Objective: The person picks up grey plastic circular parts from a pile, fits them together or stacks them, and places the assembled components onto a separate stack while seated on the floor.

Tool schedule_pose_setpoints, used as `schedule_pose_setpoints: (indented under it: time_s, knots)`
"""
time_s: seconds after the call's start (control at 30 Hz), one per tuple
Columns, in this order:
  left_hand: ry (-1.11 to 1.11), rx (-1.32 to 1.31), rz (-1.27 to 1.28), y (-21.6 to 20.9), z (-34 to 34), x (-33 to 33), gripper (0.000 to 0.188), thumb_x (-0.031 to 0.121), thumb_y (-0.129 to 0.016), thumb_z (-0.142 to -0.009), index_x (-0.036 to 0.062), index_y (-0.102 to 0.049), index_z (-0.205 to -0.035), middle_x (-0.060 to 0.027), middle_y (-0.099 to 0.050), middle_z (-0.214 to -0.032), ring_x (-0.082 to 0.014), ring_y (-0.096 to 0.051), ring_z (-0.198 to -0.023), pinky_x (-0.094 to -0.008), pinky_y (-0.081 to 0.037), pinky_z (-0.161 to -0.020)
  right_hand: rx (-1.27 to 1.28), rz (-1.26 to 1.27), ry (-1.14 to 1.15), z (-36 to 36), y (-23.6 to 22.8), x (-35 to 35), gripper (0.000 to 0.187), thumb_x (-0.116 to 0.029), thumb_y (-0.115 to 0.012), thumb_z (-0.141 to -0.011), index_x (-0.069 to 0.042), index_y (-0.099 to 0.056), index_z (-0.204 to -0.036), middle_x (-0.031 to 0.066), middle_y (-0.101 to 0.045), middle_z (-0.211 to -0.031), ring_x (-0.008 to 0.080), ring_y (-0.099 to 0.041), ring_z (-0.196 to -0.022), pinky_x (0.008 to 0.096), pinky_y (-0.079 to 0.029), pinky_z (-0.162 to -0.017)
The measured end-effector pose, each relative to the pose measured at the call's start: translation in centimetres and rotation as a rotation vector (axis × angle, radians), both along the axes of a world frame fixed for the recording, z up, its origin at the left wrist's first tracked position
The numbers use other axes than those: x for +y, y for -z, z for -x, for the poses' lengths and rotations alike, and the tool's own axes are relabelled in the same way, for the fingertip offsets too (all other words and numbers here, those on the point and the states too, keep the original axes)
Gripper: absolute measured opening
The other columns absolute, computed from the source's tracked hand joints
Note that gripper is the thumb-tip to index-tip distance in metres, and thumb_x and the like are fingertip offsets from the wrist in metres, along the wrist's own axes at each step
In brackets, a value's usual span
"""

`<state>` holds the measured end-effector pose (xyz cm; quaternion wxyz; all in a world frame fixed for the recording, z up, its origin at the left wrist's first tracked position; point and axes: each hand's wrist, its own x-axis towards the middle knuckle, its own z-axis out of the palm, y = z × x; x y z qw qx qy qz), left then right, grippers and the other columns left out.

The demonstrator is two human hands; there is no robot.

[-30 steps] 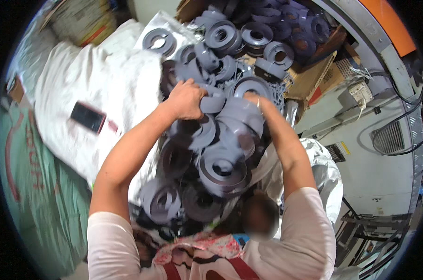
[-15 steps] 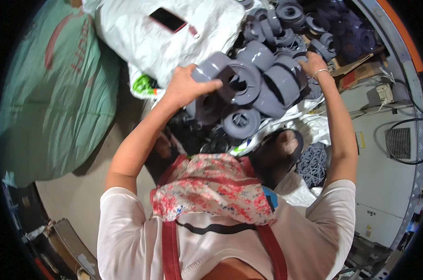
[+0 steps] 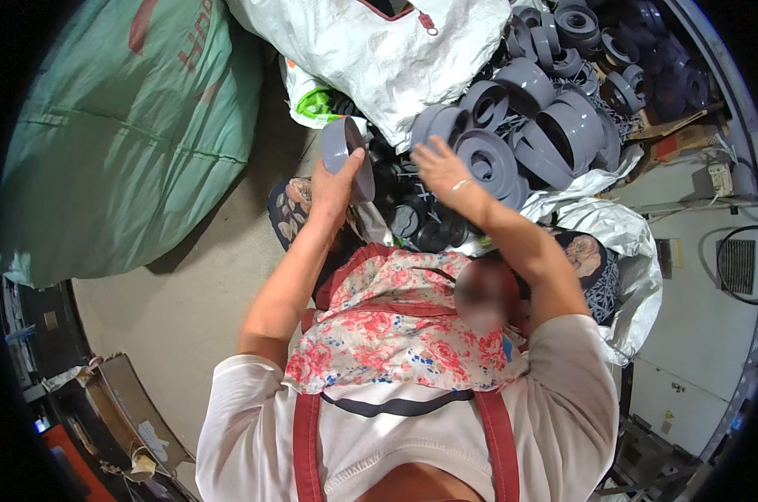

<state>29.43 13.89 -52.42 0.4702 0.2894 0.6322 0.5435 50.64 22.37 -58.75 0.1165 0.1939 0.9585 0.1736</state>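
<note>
My left hand (image 3: pixel 332 191) grips a shiny grey plastic ring (image 3: pixel 337 144), thumb on its near wall, held up left of the pile. My right hand (image 3: pixel 448 177) has its fingers stretched out, with nothing seen in them. It hovers at the left edge of a heap of grey plastic rings (image 3: pixel 555 134); whether it touches one I cannot tell. Beside it lies a grey flanged ring (image 3: pixel 488 159) with a round hole. Black round plastic parts (image 3: pixel 410 219) lie between my knees, below both hands.
A large white woven sack (image 3: pixel 379 71) lies ahead, with a phone (image 3: pixel 389 7) cut off at the top edge. A bulging green sack (image 3: pixel 136 159) stands left. Cardboard (image 3: pixel 136 406) lies at lower left, a pale metal cabinet (image 3: pixel 688 322) at right. A white bag (image 3: pixel 634 243) sits by my right knee.
My left hand has lifted a grey ring away from the heap. My right hand has come left and nearer from the far right of the heap. The whole view has shifted.
</note>
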Motion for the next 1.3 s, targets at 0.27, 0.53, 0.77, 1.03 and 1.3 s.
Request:
schedule_pose_setpoints:
  time_s: [0.27, 0.53, 0.77, 1.03, 1.3]
  knots:
    - [-0.076, -0.022, 0.013, 3.3, 0.0, -1.9, 0.034, 0.029, -0.067, -0.08, 0.0017, -0.054, -0.097, -0.0031, -0.056, -0.084, -0.0109, -0.051, -0.072, -0.025, -0.042, -0.064, 0.243, -0.029, 0.409, -1.1, -3.9, 1.6, 0.019, -0.018, -0.055, -0.076, -0.012, -0.066, -0.091, 0.0054, -0.052, -0.118, 0.0237, -0.038, -0.12, 0.0475, -0.021, -0.102]
    - [-0.051, -0.007, -0.035, 4.2, -0.1, -3.7, 0.048, 0.026, -0.069, -0.078, -0.0041, -0.046, -0.107, -0.0084, -0.055, -0.092, -0.014, -0.053, -0.079, -0.0263, -0.045, -0.069, 0.729, 0.725, 0.899, 7.4, 6.6, -1.7, 0.026, -0.023, -0.061, -0.074, -0.001, -0.059, -0.088, 0.0239, -0.061, -0.091, 0.0391, -0.058, -0.09, 0.0427, -0.047, -0.081]
    - [0.045, -0.317, -0.026, 1.6, -1.0, -4.4, 0.037, 0.022, -0.064, -0.081, -0.0037, -0.05, -0.104, -0.0081, -0.058, -0.09, -0.0154, -0.058, -0.076, -0.0278, -0.049, -0.067, 1.145, 0.766, 0.831, 2.5, 0.3, -1.8, 0.025, -0.021, -0.065, -0.069, -0.001, -0.066, -0.084, 0.0207, -0.063, -0.079, 0.0339, -0.061, -0.077, 0.0371, -0.049, -0.072]
    - [0.344, -0.601, 0.0, 2.0, -3.9, -4.4, 0.033, 0.018, -0.058, -0.086, -0.0021, -0.049, -0.11, -0.0082, -0.058, -0.104, -0.0147, -0.057, -0.091, -0.0309, -0.047, -0.081, 0.758, 0.891, 0.636, -0.7, -6.5, -6.1, 0.082, -0.044, -0.072, -0.064, 0.008, -0.04, -0.12, 0.0275, -0.048, -0.112, 0.0393, -0.048, -0.106, 0.0393, -0.041, -0.089]
    - [0.504, -0.635, 0.186, 0.2, -3.5, -4.6, 0.036, 0.019, -0.058, -0.086, -0.0023, -0.048, -0.113, -0.0095, -0.056, -0.108, -0.0163, -0.057, -0.093, -0.0328, -0.047, -0.084, 0.677, 0.744, 0.272, -2.5, -6.8, -6.9, 0.073, -0.027, -0.073, -0.058, 0.002, -0.041, -0.116, 0.0223, -0.048, -0.105, 0.037, -0.049, -0.101, 0.0399, -0.042, -0.086]
